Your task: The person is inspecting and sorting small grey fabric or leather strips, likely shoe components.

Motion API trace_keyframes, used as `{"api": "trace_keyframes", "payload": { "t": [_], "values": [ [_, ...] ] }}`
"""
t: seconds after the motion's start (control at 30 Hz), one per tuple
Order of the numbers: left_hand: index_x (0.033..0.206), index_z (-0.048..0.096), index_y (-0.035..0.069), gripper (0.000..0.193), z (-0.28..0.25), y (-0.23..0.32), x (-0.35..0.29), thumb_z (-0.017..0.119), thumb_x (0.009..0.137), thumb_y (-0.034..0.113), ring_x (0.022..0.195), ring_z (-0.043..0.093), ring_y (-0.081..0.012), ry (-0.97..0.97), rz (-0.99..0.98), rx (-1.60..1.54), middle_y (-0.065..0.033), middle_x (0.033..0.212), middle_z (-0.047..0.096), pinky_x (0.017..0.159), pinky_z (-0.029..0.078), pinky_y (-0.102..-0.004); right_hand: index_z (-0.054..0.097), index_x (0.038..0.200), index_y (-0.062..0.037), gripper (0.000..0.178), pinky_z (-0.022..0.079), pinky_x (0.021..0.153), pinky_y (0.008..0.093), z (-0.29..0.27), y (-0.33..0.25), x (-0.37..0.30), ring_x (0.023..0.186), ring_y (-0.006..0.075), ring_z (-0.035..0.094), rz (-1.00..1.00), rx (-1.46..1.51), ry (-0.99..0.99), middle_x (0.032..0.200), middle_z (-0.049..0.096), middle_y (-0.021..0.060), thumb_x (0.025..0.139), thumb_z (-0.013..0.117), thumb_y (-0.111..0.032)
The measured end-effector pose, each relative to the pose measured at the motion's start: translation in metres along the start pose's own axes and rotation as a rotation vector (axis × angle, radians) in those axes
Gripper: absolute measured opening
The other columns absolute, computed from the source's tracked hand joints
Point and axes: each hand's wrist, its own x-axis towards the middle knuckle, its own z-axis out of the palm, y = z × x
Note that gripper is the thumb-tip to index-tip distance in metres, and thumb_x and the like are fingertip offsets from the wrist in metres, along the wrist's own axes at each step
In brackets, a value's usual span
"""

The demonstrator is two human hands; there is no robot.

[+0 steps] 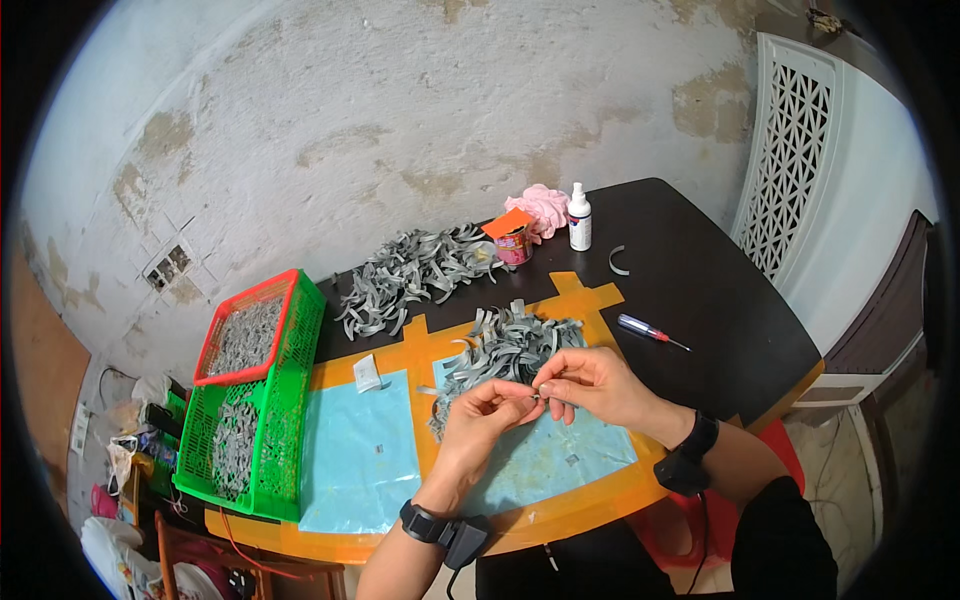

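My left hand (492, 412) and my right hand (590, 385) meet over the right-hand blue sheet (600, 455), thumbs and fingertips pinched together. Between them is a small dark piece, too tiny and too covered to name. Just beyond my fingers lies a heap of grey curved strips (510, 345), partly on the blue sheet and partly on orange tape. A second, larger heap of the same grey strips (415, 275) spreads at the back of the table.
A green basket (285, 400) with a red basket (292, 300) on top stands left, both holding small grey pieces. A screwdriver (650, 330), white spray bottle (580, 220), pink cloth (545, 210), red can (514, 247) and white packet (367, 374) lie about the black table (700, 250).
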Motion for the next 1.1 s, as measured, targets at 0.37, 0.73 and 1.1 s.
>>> {"api": "trace_keyframes", "payload": {
  "t": [0.37, 0.73, 1.1],
  "values": [
    [0.097, 0.061, 0.002, 0.014, 0.001, -0.006, 0.001, 0.061, 0.085, -0.004, 0.089, 0.063, -0.0139, -0.021, 0.023, -0.180, -0.0065, 0.095, 0.065, 0.085, 0.052, -0.0271, 0.060, 0.098, -0.0003, 0.010, 0.046, 0.058, 0.0220, 0.001, 0.014, 0.001, 0.072, 0.0070, 0.056, -0.073, -0.008, -0.020, 0.084, 0.060, 0.0027, 0.091, 0.057, -0.006],
    [0.097, 0.059, 0.002, 0.020, 0.001, -0.008, 0.002, 0.066, 0.080, -0.007, 0.086, 0.065, -0.0150, -0.013, 0.160, -0.108, -0.0094, 0.096, 0.066, 0.080, 0.054, -0.0267, 0.061, 0.098, -0.0008, 0.009, 0.045, 0.058, 0.0215, 0.000, 0.001, 0.000, 0.071, 0.0064, 0.056, -0.088, -0.018, 0.015, 0.083, 0.060, 0.0014, 0.090, 0.058, -0.004],
    [0.099, 0.057, 0.003, 0.021, 0.002, -0.010, 0.000, 0.065, 0.081, -0.007, 0.090, 0.064, -0.0145, -0.019, 0.259, -0.041, -0.0117, 0.102, 0.066, 0.081, 0.053, -0.0271, 0.054, 0.096, -0.0032, 0.011, 0.044, 0.060, 0.0213, 0.001, -0.006, -0.002, 0.069, 0.0076, 0.055, 0.025, 0.173, -0.019, 0.078, 0.058, 0.0013, 0.090, 0.061, -0.009]
  ]
}}
